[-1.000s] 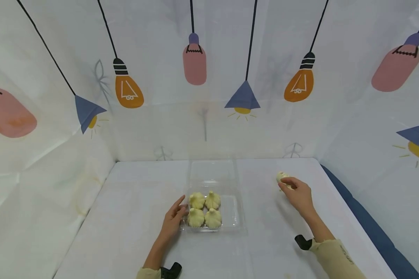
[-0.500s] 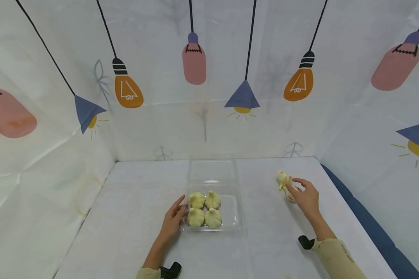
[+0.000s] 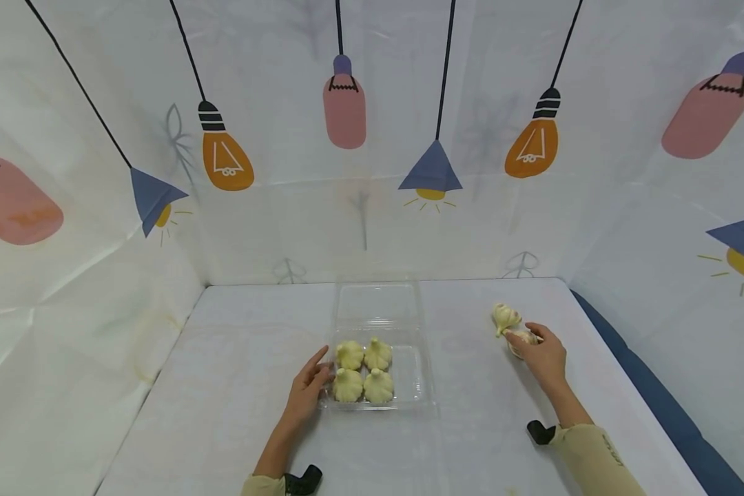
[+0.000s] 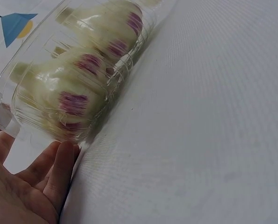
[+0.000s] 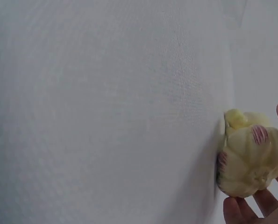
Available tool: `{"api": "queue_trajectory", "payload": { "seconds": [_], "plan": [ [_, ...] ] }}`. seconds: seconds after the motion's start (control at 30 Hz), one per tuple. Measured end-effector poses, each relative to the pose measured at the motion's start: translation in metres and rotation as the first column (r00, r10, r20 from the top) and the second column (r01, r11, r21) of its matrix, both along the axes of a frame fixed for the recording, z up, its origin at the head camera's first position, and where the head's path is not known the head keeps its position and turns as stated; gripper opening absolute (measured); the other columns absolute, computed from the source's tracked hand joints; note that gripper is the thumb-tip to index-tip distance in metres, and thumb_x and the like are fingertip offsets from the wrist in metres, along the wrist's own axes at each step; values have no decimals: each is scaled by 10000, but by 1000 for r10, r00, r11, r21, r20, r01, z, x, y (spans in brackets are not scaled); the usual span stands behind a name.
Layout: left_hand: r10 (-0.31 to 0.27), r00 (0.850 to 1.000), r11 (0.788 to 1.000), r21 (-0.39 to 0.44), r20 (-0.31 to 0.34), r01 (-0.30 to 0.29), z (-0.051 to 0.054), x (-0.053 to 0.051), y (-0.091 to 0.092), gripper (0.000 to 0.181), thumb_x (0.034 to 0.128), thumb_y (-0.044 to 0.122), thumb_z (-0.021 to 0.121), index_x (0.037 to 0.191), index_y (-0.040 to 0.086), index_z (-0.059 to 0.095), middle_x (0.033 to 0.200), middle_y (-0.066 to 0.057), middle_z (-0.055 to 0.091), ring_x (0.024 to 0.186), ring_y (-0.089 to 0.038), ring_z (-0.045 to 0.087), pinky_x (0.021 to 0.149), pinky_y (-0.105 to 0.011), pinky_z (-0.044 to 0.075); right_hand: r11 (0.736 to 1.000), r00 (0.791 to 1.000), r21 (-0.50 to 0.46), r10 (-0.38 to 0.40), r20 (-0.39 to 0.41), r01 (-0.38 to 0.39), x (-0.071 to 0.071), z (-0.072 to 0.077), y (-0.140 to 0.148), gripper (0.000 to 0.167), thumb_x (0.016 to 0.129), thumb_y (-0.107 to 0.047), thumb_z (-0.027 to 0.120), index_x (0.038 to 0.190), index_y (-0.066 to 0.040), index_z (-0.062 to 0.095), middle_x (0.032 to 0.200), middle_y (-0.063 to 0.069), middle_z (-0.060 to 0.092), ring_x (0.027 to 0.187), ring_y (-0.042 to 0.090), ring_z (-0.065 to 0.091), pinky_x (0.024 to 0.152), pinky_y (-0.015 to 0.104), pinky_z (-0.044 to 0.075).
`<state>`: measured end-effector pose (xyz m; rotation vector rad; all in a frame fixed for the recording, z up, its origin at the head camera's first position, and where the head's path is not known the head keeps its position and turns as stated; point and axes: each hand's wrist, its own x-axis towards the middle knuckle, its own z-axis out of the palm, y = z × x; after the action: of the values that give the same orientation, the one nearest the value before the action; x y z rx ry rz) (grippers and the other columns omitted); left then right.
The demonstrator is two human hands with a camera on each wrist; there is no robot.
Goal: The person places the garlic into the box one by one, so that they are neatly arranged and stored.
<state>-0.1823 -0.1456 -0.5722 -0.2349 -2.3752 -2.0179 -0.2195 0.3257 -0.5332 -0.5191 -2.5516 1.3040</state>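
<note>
A clear hinged plastic box (image 3: 412,372) lies with its lid raised; several garlic bulbs (image 3: 378,387) fill its left half. My left hand (image 3: 304,393) rests against the box's left side, fingers loosely extended; in the left wrist view its fingertips (image 4: 61,154) touch the plastic below the bulbs. At the right, my right hand (image 3: 544,357) has its thumb and fingers curled round a garlic bulb (image 3: 521,343) on the table. The right wrist view shows this bulb (image 5: 253,161) with fingers underneath and one fingertip held off above. Another bulb (image 3: 505,317) lies just behind it.
The white table (image 3: 223,413) runs back to a white sheet (image 3: 273,227) printed with hanging lamps, which also encloses both sides. Dark blue fabric (image 3: 645,393) shows past the table's right edge. The box's right half (image 3: 409,375) holds nothing.
My right hand has moved from the rear bulb slightly right and toward me, onto the nearer bulb, leaving the rear one uncovered. The left hand and box have stayed put.
</note>
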Motion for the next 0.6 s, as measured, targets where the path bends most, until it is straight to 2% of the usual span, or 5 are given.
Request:
{"api": "queue_trajectory", "payload": {
  "seconds": [0.3, 0.6],
  "plan": [
    [3, 1000, 1000, 6, -8, -3, -1, 1, 0, 458, 1043, 181, 467, 1475, 43, 397, 1200, -248, 589, 1018, -324, 628, 795, -333, 500, 999, 995, -37, -22, 98, 25, -1, -4, 1, 723, 876, -422, 695, 1381, 38, 459, 1415, 284, 415, 1266, 426, 399, 971, 527, 396],
    [-10, 1000, 1000, 9, -20, 10, -2, 0, -1, 468, 1047, 182, 460, 1485, 41, 378, 1220, -253, 580, 1045, -361, 618, 811, -345, 503, 998, 993, -46, -38, 107, 43, 2, 1, -2, 627, 887, -299, 692, 1351, 56, 465, 1369, 302, 434, 1211, 427, 420, 962, 549, 382]
  ]
}}
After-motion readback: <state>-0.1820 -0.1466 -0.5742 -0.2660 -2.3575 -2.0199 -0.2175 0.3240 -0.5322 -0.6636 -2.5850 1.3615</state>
